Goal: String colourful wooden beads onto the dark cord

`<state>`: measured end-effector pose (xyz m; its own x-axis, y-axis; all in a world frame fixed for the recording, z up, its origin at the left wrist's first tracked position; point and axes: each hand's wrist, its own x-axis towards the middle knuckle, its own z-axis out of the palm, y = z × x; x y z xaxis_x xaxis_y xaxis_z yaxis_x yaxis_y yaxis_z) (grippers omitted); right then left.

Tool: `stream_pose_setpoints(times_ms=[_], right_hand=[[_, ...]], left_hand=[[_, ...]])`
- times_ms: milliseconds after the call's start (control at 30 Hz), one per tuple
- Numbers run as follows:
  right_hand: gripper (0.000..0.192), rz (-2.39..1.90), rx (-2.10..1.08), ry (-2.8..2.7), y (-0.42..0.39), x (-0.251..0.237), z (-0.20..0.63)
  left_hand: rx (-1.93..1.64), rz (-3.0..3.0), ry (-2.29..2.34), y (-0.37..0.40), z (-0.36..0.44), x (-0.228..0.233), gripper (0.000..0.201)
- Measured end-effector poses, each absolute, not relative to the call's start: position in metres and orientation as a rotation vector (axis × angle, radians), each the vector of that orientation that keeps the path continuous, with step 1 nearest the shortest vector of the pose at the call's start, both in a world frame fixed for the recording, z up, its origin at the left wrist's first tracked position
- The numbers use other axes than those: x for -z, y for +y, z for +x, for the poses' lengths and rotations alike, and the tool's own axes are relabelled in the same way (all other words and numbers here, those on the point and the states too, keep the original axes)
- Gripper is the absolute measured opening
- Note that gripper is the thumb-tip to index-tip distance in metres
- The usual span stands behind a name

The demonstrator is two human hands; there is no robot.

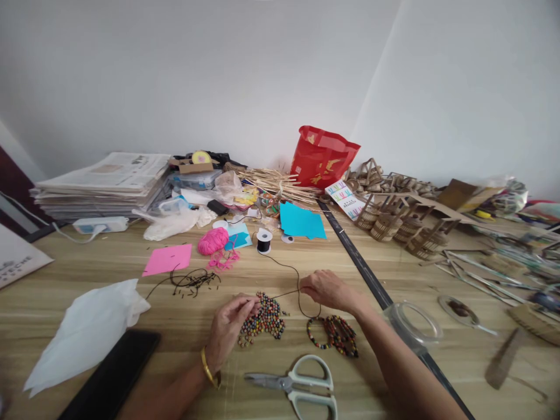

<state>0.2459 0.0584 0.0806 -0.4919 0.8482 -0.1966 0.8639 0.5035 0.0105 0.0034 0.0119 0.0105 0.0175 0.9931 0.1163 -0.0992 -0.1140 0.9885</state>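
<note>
My left hand (231,322) pinches one end of a thin black cord (285,293) at the edge of a pile of small multicoloured beads (268,318). To the right, my right hand (324,288) has its fingers closed on the same cord, which stretches nearly straight between both hands. From there the cord loops back to a white spool of black cord (263,240). Strung bead bracelets (341,335) lie below my right hand. Scissors with pale handles (297,382) rest nearer to me, their blades pointing left.
Black cord scraps (192,281), pink paper (167,259) and pink yarn (213,240) lie left of the spool. A dark phone-like slab (111,373) is at front left. Blue paper (303,220) and a red bag (324,156) stand behind. Small woven models (387,224) are at right.
</note>
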Motion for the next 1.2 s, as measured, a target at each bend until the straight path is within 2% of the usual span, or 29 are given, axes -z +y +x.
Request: stream_pose_setpoints(times_ms=[133,200,333,500,567,600,667,733,867,967,1067,1200], right_hand=[[0.018,1.502,0.201,2.725,0.057,-0.078,0.242],[0.023,1.473,0.393,2.906,0.054,-0.075,0.236],[0.033,1.382,1.131,2.991,0.047,-0.066,0.218],[0.035,1.126,2.113,2.682,0.043,-0.041,0.193],[0.039,1.094,2.328,2.497,0.045,-0.03,0.188],[0.037,1.099,2.34,2.463,0.046,-0.027,0.188],[0.027,1.116,2.223,2.509,0.049,-0.025,0.191],[0.018,1.159,1.965,2.636,0.053,-0.032,0.199],[0.016,1.49,1.033,2.805,0.059,-0.058,0.221],[0.016,1.592,0.59,2.779,0.063,-0.073,0.237],[0.017,1.702,0.329,2.729,0.065,-0.08,0.249],[0.018,1.692,0.208,2.707,0.062,-0.088,0.258]], left_hand=[[-1.324,1.267,1.031,0.014,0.003,-0.006,0.018],[-1.312,1.3,1.016,0.014,0.003,-0.005,0.016],[-1.277,1.373,0.987,0.012,0.004,-0.005,0.016],[-1.312,1.505,0.986,0.01,0.003,-0.009,0.015],[-1.315,1.555,0.982,0.01,0.003,-0.011,0.015],[-1.311,1.565,0.983,0.01,0.003,-0.012,0.016],[-1.309,1.55,1.0,0.01,0.002,-0.014,0.016],[-1.307,1.503,1.028,0.009,0.002,-0.015,0.017],[-1.269,1.373,1.054,0.01,0.0,-0.013,0.02],[-1.231,1.218,1.017,0.011,0.002,-0.009,0.024],[-1.276,0.968,0.891,0.014,0.004,-0.009,0.021],[-1.27,0.757,0.738,0.015,0.006,-0.016,0.022]])
